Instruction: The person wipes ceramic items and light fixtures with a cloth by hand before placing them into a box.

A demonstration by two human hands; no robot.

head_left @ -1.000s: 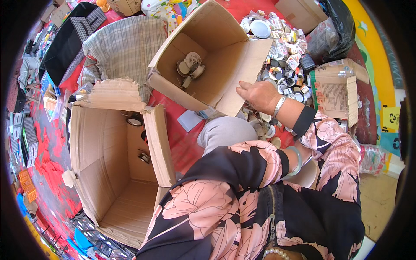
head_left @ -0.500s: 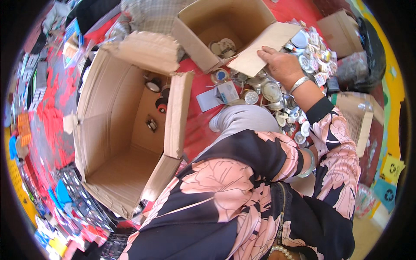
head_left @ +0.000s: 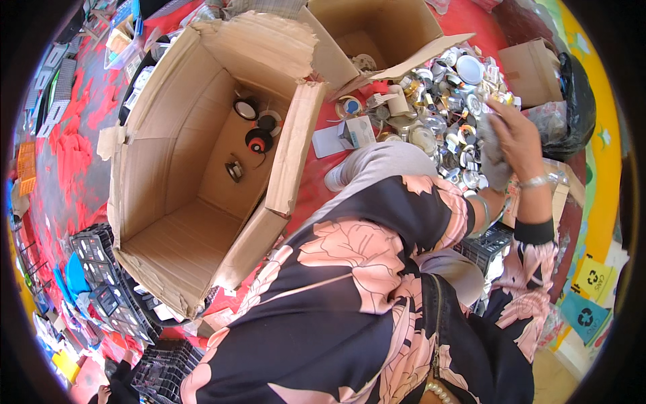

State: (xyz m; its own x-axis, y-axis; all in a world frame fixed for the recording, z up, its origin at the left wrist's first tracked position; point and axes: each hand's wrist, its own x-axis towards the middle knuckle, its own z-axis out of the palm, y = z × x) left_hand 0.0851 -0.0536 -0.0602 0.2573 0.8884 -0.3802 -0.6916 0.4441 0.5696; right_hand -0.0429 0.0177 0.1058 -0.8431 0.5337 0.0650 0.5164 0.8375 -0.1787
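My right hand [head_left: 517, 138], bare with a bracelet at the wrist, is above the right side of a heap of small mixed parts [head_left: 447, 111]. Its fingers reach out to the left and look apart, with nothing seen in them. Just beneath it is my left hand [head_left: 496, 158], seemingly in a grey glove, at the end of my left arm with a bangle. Its fingers are partly covered and blurred, so its grip does not show. The heap holds caps, round pieces and metal bits, with a white round lid [head_left: 470, 69] on top.
A large open carton [head_left: 168, 135] at left holds a few round dark parts [head_left: 258, 140]. Behind the heap stands a smaller open carton [head_left: 404, 27]. A closed box [head_left: 531, 71] and black bag [head_left: 577, 108] lie at right. A dark crate [head_left: 486, 246] sits by my knee.
My right hand has left the small carton's flap and moved right. The flap has swung up, uncovering more of the heap. My left hand, hidden before, now shows beneath the right.
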